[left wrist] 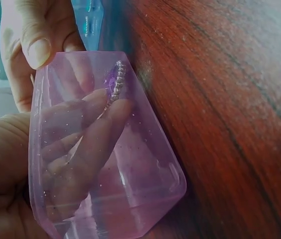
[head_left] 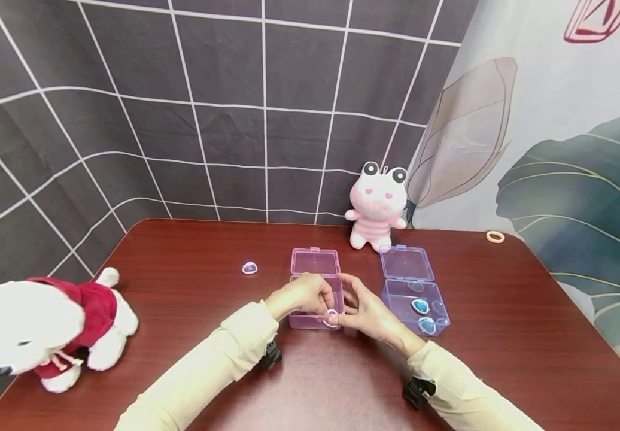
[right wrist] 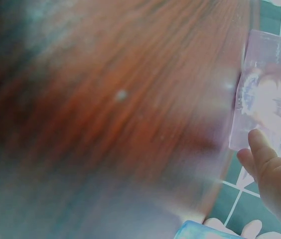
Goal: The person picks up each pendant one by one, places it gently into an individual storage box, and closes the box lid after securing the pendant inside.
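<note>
A small pink clear plastic box (head_left: 303,323) with its lid raised stands on the table. My left hand (head_left: 303,292) reaches into it from above. Through the pink wall in the left wrist view, its fingertips pinch a purple gem (left wrist: 113,83) with a silver beaded rim, close to the box's right end. My right hand (head_left: 368,308) grips that end of the box, thumb at the front corner and fingers along the side. Another purple gem (head_left: 249,268) lies on the table, behind and left of the box.
A blue clear box (head_left: 393,320), lid up, stands to the right with several blue gems (head_left: 420,306) inside. Behind sits a pink frog plush (head_left: 377,206). A white plush dog (head_left: 97,311) in red lies at left. A pale ring (head_left: 495,237) rests near the far right corner.
</note>
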A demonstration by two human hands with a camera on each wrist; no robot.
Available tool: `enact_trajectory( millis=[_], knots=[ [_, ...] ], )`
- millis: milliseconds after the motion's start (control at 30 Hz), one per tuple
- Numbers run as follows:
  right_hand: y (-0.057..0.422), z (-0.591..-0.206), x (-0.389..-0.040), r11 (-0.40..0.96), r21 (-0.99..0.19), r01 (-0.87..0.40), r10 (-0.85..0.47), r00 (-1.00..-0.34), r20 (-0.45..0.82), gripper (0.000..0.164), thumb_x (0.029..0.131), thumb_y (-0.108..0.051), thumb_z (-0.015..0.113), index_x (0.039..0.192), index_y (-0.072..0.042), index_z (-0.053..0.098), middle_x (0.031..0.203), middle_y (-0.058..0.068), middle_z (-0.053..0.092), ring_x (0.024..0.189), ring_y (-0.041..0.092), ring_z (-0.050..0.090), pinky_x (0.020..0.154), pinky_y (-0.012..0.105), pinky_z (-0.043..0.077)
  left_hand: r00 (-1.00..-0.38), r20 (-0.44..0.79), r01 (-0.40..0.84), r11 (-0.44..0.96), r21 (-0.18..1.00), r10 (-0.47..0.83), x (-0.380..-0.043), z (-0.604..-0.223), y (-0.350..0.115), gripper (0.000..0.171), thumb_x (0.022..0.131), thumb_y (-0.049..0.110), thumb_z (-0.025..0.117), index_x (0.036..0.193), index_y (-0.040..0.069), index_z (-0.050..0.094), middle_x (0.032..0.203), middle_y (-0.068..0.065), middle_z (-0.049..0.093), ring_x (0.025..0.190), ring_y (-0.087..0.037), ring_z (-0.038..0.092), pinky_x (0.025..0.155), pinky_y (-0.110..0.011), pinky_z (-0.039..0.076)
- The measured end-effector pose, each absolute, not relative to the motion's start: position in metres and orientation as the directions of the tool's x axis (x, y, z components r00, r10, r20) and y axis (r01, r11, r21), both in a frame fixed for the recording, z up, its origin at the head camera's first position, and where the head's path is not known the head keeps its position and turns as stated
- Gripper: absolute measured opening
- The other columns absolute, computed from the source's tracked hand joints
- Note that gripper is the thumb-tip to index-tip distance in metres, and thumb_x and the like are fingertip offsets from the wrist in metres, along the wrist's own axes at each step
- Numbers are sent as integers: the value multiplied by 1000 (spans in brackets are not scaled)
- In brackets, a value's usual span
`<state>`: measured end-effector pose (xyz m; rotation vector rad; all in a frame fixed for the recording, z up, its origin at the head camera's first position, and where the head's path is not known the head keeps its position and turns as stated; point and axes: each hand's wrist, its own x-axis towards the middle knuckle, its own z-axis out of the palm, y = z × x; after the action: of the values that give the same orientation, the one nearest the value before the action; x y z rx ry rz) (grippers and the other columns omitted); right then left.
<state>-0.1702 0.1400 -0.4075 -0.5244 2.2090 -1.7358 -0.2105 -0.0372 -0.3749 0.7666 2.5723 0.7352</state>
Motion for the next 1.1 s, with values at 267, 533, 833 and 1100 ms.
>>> enact_trajectory(
  millis=[267, 533, 833, 1100],
  knots=[
    [140, -408, -169, 227, -967, -115, -435, -900, 4, 80, 83, -2, 74, 144, 10, 23, 150, 36, 32, 139, 49, 35, 103, 45, 47, -772, -120, 490, 705, 513, 624, -209, -376, -36, 6, 72, 3, 77, 73, 8, 77, 70, -3, 75, 62, -2, 53, 62, -16, 45],
    [139, -408, -168, 245, -963, -117, -424, -905, 2, 81, 83, -4, 76, 145, 8, 24, 151, 34, 31, 139, 48, 35, 104, 46, 46, -808, -113, 414, 693, 590, 579, -211, -368, -48, 12, 75, 7, 78, 87, 8, 79, 77, -3, 77, 68, -6, 65, 62, -18, 51],
    [139, -410, -169, 190, -971, -147, -441, -896, 49, 81, 82, 0, 75, 143, 11, 24, 145, 36, 36, 135, 51, 40, 100, 45, 49, -978, -10, 131, 644, 754, 211, -243, -362, -135, 25, 83, 12, 74, 106, 2, 73, 95, -14, 77, 81, -21, 74, 73, -30, 59],
    [138, -411, -169, 185, -973, -140, -440, -897, 46, 81, 81, 1, 75, 143, 11, 24, 147, 35, 34, 136, 51, 39, 101, 44, 50, -997, -28, 39, 761, 647, 75, -248, -389, -179, 41, 80, 20, 78, 114, -2, 68, 109, -21, 73, 106, -36, 66, 92, -47, 49]
  ],
)
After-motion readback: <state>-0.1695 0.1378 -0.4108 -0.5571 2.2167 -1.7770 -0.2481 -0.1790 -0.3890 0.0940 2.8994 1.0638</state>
